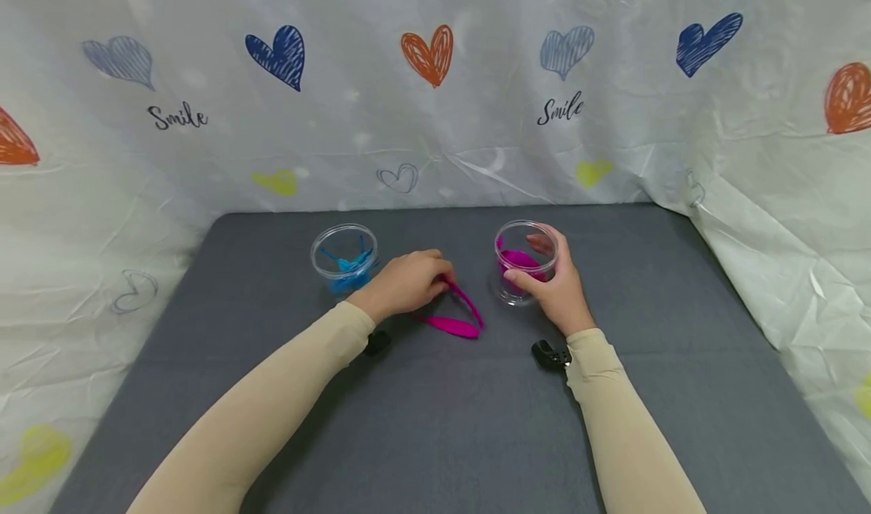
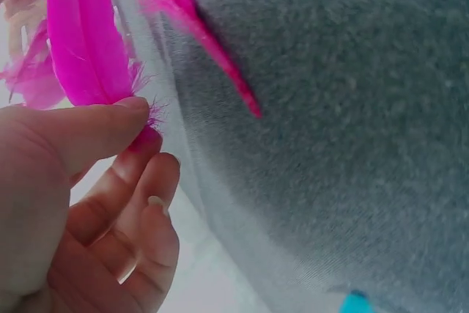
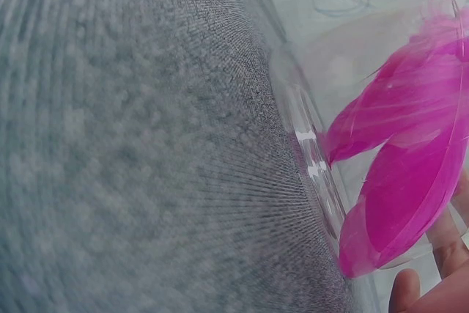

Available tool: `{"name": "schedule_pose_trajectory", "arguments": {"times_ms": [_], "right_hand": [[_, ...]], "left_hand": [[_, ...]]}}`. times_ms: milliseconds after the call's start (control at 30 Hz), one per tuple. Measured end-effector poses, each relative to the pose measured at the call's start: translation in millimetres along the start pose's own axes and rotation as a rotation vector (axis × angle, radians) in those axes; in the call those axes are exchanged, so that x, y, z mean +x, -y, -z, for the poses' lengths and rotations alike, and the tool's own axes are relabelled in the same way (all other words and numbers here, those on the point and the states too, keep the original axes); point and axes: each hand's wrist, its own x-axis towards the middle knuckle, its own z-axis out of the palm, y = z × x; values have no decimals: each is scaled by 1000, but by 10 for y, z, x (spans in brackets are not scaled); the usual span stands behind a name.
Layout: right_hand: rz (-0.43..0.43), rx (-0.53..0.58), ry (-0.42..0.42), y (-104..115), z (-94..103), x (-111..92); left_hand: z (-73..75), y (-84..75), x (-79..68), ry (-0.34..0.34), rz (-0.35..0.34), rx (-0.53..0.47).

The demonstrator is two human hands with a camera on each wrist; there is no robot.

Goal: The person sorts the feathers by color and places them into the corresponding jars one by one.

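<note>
My left hand pinches a magenta feather near its end, between thumb and fingertips. A second magenta feather lies on the cloth just below it, its thin quill end showing in the left wrist view. My right hand grips a clear plastic cup from its right side, thumb in front and fingers behind. Inside that cup are magenta feathers, seen through the wall in the right wrist view. The cup's mouth faces up, without a lid.
Left of my left hand stands another clear cup, holding blue feathers. Grey cloth covers the table. Behind it and at both sides hangs a white sheet printed with hearts.
</note>
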Motion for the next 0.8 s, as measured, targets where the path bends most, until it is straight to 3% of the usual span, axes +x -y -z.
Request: {"name": "schedule_pose_trajectory", "arguments": {"times_ms": [267, 600, 800], "right_hand": [[3, 0, 0, -15, 6, 7], [6, -8, -6, -11, -16, -6], [6, -1, -12, -6, -13, -4]], "left_hand": [[194, -49, -50, -95, -38, -40], [633, -115, -40, -243, -66, -56], [872, -177, 51, -326, -94, -31]]}}
